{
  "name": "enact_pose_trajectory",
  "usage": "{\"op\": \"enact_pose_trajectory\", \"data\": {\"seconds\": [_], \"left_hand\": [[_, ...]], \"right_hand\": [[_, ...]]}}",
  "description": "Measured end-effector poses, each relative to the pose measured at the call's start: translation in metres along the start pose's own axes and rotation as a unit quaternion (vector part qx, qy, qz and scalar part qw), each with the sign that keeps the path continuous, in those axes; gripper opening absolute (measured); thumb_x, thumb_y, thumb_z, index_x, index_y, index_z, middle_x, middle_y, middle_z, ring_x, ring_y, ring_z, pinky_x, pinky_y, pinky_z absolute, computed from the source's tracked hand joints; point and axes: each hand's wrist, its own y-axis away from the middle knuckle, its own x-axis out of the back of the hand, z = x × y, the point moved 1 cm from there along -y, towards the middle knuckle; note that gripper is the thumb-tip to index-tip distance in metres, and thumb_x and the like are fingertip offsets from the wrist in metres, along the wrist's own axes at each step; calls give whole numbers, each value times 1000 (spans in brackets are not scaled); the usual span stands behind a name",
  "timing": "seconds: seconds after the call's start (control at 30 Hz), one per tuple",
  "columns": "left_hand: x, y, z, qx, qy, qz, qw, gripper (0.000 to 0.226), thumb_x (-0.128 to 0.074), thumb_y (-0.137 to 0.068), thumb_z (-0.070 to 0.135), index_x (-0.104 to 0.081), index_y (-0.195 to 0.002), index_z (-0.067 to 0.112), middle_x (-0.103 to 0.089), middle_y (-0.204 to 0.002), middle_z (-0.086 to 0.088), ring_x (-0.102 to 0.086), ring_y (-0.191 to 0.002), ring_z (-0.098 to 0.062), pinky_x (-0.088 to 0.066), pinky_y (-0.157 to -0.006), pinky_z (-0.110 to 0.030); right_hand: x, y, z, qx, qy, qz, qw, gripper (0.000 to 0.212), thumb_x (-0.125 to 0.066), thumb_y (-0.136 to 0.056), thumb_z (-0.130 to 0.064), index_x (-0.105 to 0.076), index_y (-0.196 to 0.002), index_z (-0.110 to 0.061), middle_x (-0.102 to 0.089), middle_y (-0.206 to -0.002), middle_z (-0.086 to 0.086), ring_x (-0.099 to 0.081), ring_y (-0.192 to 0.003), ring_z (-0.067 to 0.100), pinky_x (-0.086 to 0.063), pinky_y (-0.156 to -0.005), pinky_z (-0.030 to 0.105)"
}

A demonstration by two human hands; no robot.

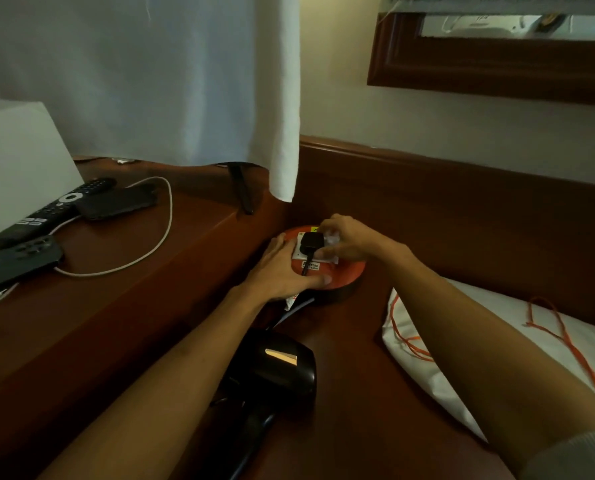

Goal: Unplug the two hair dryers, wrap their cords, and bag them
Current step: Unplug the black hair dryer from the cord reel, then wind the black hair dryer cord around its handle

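Black plastic plug point(310, 241) stood in the round orange extension reel point(349, 270); your right hand point(344, 239) pinched it from three o'clock, your left hand point(282, 268) lay flat, bracing the reel.

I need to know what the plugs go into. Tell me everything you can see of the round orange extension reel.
The round orange extension reel lies flat on the dark brown wooden surface by the corner. It looks plastic, with a darker rim. A white socket plate with a small label sits on top, and a black plug is in it, its cord running toward the camera. The left hand presses flat on the reel; the right hand grips at the plug.
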Motion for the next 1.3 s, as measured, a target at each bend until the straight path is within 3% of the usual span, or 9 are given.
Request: {"op": "enact_pose_trajectory", "data": {"seconds": [0.2, 0.4, 0.57, 0.67, 0.77, 0.9, 1.1, 1.2, 1.3], "left_hand": [[-3, 0, -3, 1, 33, 11, 999, 112, -79, -65, 66, -20, -157, 38, -14, -164, 8, -20, -152, -26, -31, -118, -56], [2, 0, 0, -13, 64, 22, 998, 111, -81, -63, 64, -24, -155, 42, -24, -163, 3, -19, -153, -23, -27, -121, -54], [21, 18, 11, 15, 34, -21, 999, 121, -81, -64, 70, -15, -161, 37, 6, -171, -1, 7, -157, -29, -10, -125, -59], [44, 50, 21, -5, 61, 22, 998, 114, -82, -67, 66, -22, -160, 37, -3, -171, 2, -12, -156, -25, -22, -123, -55], [52, 98, 23, -16, 60, 69, 996, 79, -82, -77, 52, -47, -146, 34, -33, -163, -1, -34, -148, -23, -36, -116, -48], [41, 163, 27, -21, 115, 153, 981, 20, -78, -87, 34, -71, -105, 27, -69, -114, 8, -61, -115, -11, -46, -83, -21], [8, 237, 23, -5, 78, 230, 970, 7, -71, -92, 19, -68, -94, 24, -64, -106, 5, -60, -102, -10, -41, -73, -12], [-13, 266, 9, 42, 82, 278, 956, 7, -68, -94, 18, -64, -92, 23, -64, -104, 1, -63, -100, -15, -45, -73, -15], [-33, 279, -4, 83, 55, 212, 972, 27, -72, -91, 38, -57, -109, 26, -58, -117, 5, -58, -109, -13, -51, -79, -28]], "right_hand": [[-3, -2, 7, 9, -22, 17, 1000, 57, -70, -89, -43, -55, -137, -17, -50, -138, 4, -48, -127, 25, -45, -103, 46], [12, 6, 1, 32, -130, 51, 990, 49, -69, -91, -37, -57, -135, -19, -58, -134, 1, -57, -119, 20, -50, -101, 46], [7, 41, 3, 11, -136, 116, 984, 53, -71, -88, -44, -57, -130, -15, -58, -133, 5, -55, -120, 20, -49, -91, 32], [1, 78, 7, -27, -125, 185, 974, 49, -74, -83, -51, -61, -111, -13, -61, -113, 5, -58, -100, 21, -52, -77, 34], [-20, 117, 10, -97, -132, 193, 967, 49, -75, -82, -52, -64, -92, -6, -67, -89, 13, -64, -81, 31, -54, -70, 48], [-53, 148, 11, -177, -96, 153, 968, 59, -63, -83, -67, -67, -71, -10, -65, -72, 7, -63, -77, 27, -52, -81, 51], [-54, 174, -16, -222, -7, 103, 970, 57, -45, -92, -69, -57, -74, -17, -60, -102, 9, -49, -121, 34, -34, -106, 56], [-47, 201, -39, -206, 47, 93, 973, 57, -46, -94, -66, -64, -105, -13, -53, -136, 16, -41, -133, 36, -28, -111, 56], [-53, 240, -62, -167, 28, 99, 981, 64, -47, -94, -65, -56, -135, -16, -45, -150, 11, -36, -141, 31, -25, -114, 54]]}}
